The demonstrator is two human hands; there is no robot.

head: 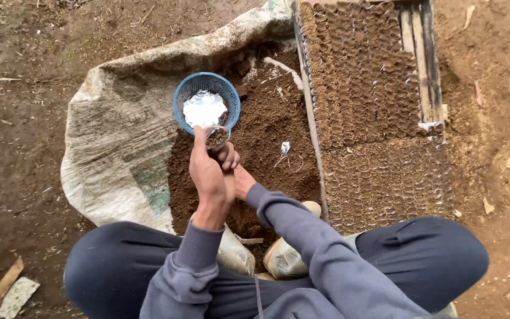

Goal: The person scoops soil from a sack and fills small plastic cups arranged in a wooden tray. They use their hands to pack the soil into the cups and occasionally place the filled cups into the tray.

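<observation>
My left hand point(211, 177) grips a small clear bag point(216, 137) upright over the soil point(267, 136) to fill it; I cannot tell my right hand's point(240, 179) grip.

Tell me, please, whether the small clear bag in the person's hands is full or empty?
Filled at least at the top: the small clear bag, gripped by the left hand, shows dark soil at its open mouth. Lower down, fingers hide it.

We identify an outdoor plant nursery worksite: bare brown dirt ground point(30, 147), a heap of dark potting soil point(267, 142) on a worn woven sack point(113, 118), and a wooden-framed bed of soil-filled seedling bags point(367, 77).
</observation>
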